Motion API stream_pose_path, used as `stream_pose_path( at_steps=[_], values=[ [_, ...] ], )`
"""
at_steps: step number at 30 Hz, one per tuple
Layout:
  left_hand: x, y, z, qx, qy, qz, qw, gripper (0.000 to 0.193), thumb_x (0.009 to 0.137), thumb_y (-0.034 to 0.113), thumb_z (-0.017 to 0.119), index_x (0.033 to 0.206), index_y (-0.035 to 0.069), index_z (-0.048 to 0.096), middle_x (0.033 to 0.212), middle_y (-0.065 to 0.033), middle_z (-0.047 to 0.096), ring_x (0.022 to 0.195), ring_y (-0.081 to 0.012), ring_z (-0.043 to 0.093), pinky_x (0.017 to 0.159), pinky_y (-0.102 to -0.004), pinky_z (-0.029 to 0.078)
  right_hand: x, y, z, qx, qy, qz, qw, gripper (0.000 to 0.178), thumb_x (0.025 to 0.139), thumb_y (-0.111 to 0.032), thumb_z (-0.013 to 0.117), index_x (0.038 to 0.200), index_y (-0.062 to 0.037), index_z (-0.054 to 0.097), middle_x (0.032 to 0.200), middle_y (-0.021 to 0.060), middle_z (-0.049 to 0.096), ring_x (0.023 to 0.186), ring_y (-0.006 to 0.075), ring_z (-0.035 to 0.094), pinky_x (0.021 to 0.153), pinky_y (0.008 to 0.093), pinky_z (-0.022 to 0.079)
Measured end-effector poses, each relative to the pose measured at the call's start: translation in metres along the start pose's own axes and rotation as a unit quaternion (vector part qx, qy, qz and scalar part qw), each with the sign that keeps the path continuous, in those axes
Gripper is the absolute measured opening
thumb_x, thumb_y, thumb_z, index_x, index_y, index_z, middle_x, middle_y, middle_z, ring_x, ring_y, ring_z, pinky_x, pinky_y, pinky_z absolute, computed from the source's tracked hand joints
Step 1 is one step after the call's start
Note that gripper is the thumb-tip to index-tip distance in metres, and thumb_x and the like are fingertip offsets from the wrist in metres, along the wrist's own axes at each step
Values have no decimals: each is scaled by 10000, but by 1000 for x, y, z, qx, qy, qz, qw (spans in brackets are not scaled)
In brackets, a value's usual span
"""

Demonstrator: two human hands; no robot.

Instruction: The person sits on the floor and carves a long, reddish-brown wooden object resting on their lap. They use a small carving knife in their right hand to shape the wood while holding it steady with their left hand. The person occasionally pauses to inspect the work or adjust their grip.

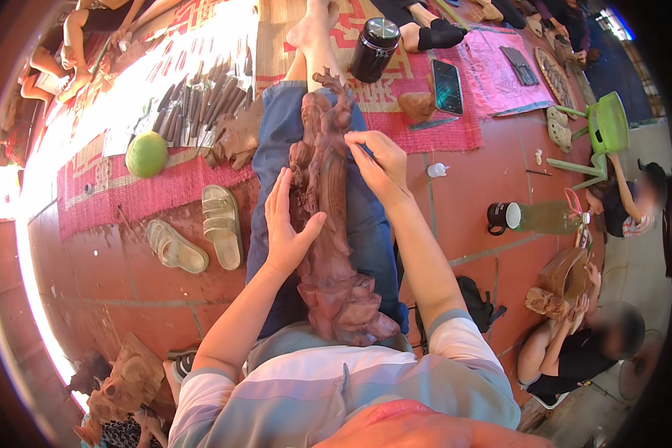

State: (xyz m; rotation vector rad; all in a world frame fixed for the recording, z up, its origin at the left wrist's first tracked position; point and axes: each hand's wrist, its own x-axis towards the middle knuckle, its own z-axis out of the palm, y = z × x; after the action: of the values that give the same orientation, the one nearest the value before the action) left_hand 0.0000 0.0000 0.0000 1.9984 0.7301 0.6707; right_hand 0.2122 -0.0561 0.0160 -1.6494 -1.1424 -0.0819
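Note:
A carved reddish-brown wooden statue lies lengthwise along my legs, its stepped, rock-like base towards my belly and its branching top towards my feet. My left hand rests along the statue's left side, fingers stretched out and thumb apart. On the other side, my right hand is closed in a pinch, its fingertips at the upper right edge of the carving. Whatever is between those fingertips, if anything, is too small to make out.
Carving tools and a green round fruit lie on the mat at left, near sandals. To the right are a black jar, a phone, a mug and a green stool. Other people sit around.

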Motion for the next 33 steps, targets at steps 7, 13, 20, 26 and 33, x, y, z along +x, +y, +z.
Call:
stream_pose_path(
  at_steps=[7, 13, 20, 26, 33],
  values=[
    [2, -1, 7, 9, 3, 4, 1000, 856, 752, 234, 724, 1470, 24, 306, 1507, -184, 329, 1359, -345, 327, 1131, -442, 225, 28, 0, -41, -36, 89, -19, 995, 81, 810, -10, 693, 878, -50, 673, 813, 100, 678, 738, 235, 666, 701, 316, 533],
    [3, 0, 1, 9, 0, 1, 1000, 857, 752, 233, 721, 1474, 26, 307, 1510, -182, 326, 1353, -344, 330, 1127, -441, 234, 18, -1, -16, -47, -84, -51, 994, 93, 799, 2, 712, 881, -32, 688, 866, 97, 710, 879, 222, 701, 957, 399, 502],
    [2, -2, 6, 5, 11, 0, 1000, 854, 750, 229, 725, 1473, 36, 314, 1505, -187, 332, 1351, -356, 336, 1122, -443, 244, 17, 7, -32, 48, 144, 7, 988, 65, 821, 8, 711, 844, -42, 676, 841, 79, 701, 853, 161, 681, 960, 379, 492],
    [5, -2, 3, -12, 5, 8, 1000, 843, 753, 211, 718, 1472, 32, 316, 1506, -185, 332, 1348, -351, 340, 1123, -443, 246, 24, -2, -14, -59, -17, -52, 997, 76, 811, -25, 725, 864, -64, 686, 859, 92, 714, 915, 231, 701, 946, 409, 493],
    [2, -2, 6, -1, 8, 9, 1000, 836, 765, 211, 713, 1475, 33, 309, 1508, -186, 325, 1353, -354, 332, 1124, -446, 246, 22, -9, -18, -61, -28, -57, 996, 107, 800, -20, 719, 890, -56, 673, 872, 105, 700, 864, 249, 697, 933, 395, 501]
  ],
)
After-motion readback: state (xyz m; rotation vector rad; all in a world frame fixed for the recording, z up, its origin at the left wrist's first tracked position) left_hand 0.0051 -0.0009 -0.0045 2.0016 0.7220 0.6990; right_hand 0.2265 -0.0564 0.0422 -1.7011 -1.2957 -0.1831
